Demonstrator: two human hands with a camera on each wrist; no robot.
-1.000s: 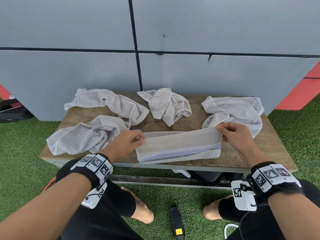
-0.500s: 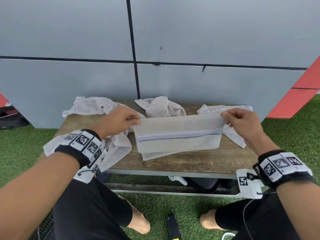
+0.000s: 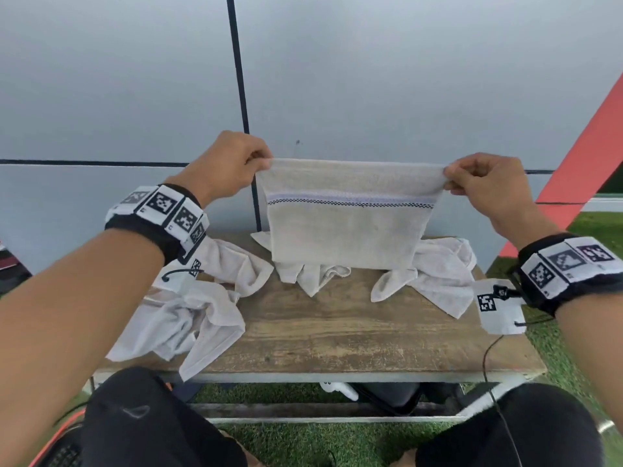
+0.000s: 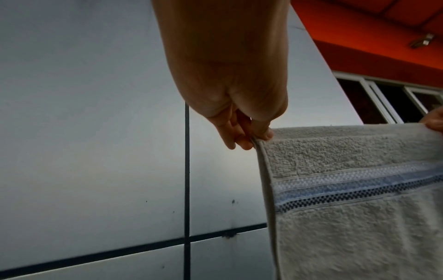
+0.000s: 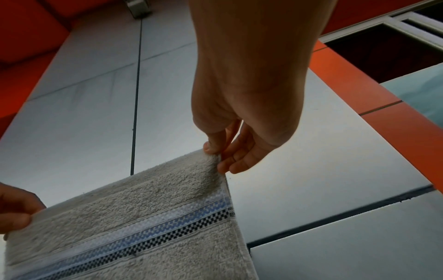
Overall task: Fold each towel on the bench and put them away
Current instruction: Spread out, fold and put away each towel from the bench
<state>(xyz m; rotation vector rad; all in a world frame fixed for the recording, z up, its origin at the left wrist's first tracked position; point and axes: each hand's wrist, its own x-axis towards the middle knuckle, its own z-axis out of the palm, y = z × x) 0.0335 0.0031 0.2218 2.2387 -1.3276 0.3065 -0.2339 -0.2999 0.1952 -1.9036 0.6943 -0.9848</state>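
Towel [image 3: 350, 214], striped and folded, hangs above the bench [image 3: 354, 335] as I pinch its top corners with my left hand [image 3: 229, 166] and right hand [image 3: 485, 187].

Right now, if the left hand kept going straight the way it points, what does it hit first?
Probably the grey wall. The left hand points forward and up, pinching the towel by its top corner; nothing shows between its fingers and the wall, though depth is unclear.
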